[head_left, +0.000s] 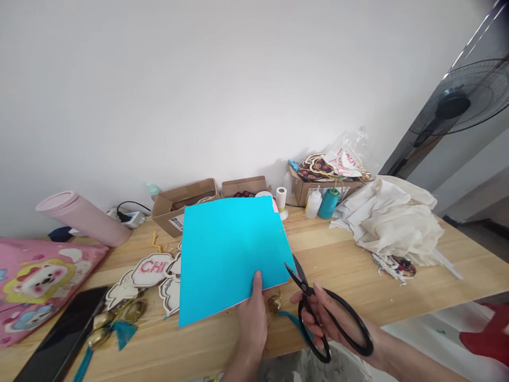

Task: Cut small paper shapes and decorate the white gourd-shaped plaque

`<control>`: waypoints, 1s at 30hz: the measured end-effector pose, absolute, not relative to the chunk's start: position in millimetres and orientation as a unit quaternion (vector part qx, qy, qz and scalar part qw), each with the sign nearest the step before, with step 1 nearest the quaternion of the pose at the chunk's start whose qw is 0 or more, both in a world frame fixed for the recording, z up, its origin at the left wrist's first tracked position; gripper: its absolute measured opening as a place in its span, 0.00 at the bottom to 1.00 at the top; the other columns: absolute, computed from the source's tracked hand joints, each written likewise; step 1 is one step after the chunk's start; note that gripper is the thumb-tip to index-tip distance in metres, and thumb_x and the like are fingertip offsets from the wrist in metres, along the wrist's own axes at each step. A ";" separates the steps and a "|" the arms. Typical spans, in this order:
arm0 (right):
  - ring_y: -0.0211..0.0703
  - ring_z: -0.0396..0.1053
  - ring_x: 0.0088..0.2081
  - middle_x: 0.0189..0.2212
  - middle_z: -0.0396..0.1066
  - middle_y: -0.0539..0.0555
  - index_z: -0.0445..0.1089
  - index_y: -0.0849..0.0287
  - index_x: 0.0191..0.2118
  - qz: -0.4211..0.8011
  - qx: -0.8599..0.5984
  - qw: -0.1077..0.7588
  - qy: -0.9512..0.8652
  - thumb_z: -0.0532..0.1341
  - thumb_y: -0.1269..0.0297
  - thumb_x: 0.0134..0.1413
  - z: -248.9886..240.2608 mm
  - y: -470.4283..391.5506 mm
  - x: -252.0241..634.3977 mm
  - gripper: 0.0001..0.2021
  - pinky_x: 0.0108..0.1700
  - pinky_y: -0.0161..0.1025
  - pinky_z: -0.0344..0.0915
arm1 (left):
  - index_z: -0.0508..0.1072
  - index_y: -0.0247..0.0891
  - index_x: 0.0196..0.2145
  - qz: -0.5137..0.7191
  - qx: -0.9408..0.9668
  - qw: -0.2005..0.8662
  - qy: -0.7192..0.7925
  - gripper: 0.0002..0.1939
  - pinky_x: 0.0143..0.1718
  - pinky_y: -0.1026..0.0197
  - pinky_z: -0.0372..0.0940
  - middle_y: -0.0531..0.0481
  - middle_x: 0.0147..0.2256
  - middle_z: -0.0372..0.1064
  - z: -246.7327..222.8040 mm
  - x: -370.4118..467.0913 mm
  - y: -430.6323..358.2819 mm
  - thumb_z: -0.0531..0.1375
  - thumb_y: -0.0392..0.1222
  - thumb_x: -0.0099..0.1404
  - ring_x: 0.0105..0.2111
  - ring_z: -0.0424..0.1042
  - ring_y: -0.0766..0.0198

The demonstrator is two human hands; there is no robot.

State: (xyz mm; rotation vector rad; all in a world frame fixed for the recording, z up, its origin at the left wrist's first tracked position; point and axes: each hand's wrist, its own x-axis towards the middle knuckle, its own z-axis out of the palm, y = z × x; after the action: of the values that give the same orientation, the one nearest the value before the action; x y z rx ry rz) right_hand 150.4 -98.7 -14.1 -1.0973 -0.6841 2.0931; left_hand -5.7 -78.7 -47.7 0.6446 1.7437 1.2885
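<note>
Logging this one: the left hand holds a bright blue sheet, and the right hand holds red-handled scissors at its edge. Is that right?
Not quite: the scissors are black-handled, not red-handled, as the head view shows. The left hand does hold the bright blue sheet.

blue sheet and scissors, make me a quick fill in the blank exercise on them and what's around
1. The left hand holds the blue sheet, with only its ____ showing on top.
2. The right hand holds scissors with ____ handles.
3. The letters on the tag spell ____.
4. The fan is at the picture's ____ edge.

Missing words: thumb; black; CHI; right.
</note>
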 end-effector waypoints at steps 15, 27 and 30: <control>0.33 0.56 0.18 0.16 0.55 0.46 0.55 0.59 0.21 0.670 -0.488 0.332 -0.451 0.46 0.37 0.50 -9.3 -68.2 121.1 0.27 0.22 0.32 0.56 | 0.67 0.33 0.48 0.572 0.215 0.469 0.638 0.26 0.45 0.56 0.64 0.41 0.48 0.68 -33.8 5.4 -83.7 0.59 0.50 0.56 0.44 0.69 0.52; 0.36 0.57 0.21 0.16 0.58 0.47 0.56 0.58 0.21 0.527 -0.515 0.407 -0.539 0.46 0.44 0.55 -20.5 -73.4 111.6 0.24 0.25 0.35 0.55 | 0.66 0.34 0.50 0.559 0.238 0.458 0.649 0.26 0.49 0.55 0.61 0.43 0.54 0.62 -35.6 4.5 -88.4 0.58 0.51 0.57 0.50 0.64 0.52; 0.36 0.56 0.20 0.15 0.57 0.47 0.56 0.58 0.21 0.520 -0.520 0.415 -0.536 0.47 0.44 0.55 -25.9 -72.9 110.4 0.23 0.24 0.35 0.54 | 0.67 0.34 0.49 0.543 0.245 0.458 0.660 0.27 0.49 0.56 0.61 0.42 0.54 0.61 -34.2 4.2 -89.1 0.58 0.53 0.56 0.51 0.64 0.51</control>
State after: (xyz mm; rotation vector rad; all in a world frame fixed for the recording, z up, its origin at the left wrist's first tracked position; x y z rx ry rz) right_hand 110.4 -72.9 -25.9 -1.3049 -1.3456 1.3064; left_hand 4.2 -89.1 -34.2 0.6035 1.6269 1.3367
